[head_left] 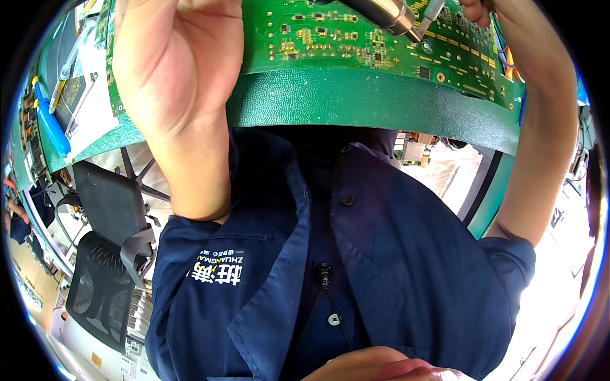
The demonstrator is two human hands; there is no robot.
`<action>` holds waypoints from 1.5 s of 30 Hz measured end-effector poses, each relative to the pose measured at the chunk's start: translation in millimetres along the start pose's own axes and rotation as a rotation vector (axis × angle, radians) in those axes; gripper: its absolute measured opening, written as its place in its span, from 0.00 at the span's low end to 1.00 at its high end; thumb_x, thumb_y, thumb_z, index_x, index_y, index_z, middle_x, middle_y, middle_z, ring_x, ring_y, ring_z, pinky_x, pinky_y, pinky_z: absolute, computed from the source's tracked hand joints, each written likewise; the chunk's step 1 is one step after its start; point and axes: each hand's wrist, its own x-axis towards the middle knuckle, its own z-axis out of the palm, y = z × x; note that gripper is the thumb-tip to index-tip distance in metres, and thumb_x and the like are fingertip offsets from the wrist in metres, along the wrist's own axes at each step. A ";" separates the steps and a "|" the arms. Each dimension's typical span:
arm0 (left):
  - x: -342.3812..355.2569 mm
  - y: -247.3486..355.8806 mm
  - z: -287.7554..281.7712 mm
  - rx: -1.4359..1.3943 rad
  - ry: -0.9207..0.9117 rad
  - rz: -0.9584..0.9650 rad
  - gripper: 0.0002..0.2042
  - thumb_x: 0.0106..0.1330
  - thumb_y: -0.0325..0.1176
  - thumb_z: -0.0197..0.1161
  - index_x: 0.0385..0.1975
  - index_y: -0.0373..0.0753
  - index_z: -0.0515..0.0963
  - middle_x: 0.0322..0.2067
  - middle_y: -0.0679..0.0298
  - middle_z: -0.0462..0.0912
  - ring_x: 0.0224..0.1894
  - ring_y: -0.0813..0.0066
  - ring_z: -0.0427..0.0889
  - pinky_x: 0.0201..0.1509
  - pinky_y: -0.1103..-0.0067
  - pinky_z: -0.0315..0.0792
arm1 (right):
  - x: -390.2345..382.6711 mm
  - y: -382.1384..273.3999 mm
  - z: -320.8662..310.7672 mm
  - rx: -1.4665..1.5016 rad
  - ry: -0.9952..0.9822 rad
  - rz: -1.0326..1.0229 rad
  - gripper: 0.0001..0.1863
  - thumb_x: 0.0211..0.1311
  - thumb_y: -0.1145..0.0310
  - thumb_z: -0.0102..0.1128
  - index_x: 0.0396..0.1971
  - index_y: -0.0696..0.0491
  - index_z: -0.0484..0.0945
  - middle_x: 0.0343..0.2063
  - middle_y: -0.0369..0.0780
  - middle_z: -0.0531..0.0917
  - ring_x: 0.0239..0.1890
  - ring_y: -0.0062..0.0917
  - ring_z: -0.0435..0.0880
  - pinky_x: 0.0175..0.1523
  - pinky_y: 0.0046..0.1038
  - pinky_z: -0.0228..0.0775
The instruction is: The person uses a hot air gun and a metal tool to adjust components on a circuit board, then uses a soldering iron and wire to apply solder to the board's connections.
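A large green circuit board (356, 47) with gold pads and small chips lies across the green bench mat (356, 98). My left hand (181, 60) is raised over the board's left part, palm showing; its fingers run out past the top edge, so their grip is hidden. From the top, the metal nozzle of a hot-air gun (389, 16) slants down to a small chip area on the board. Beside its mouth, the tip of silver tweezers (432, 14) reaches the same spot. My right hand (480, 11) has curled fingers near the tweezers, whose upper end is cut off.
A blue-handled tool (52, 124) and a pen-like tool (58, 95) lie on the bench at left. Wires (505, 54) run beside the board at right. A black mesh office chair (105, 254) stands behind left. Another person's arm (18, 213) shows at the far left.
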 end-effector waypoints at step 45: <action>3.6 6.9 18.0 0.082 0.046 -0.054 0.23 0.75 0.44 0.48 0.60 0.32 0.61 0.47 0.55 0.75 0.56 0.59 0.75 0.63 0.70 0.74 | 5.2 4.8 2.4 -0.049 -0.054 -0.084 0.18 0.71 0.59 0.54 0.22 0.54 0.74 0.09 0.30 0.73 0.10 0.09 0.69 0.16 0.12 0.61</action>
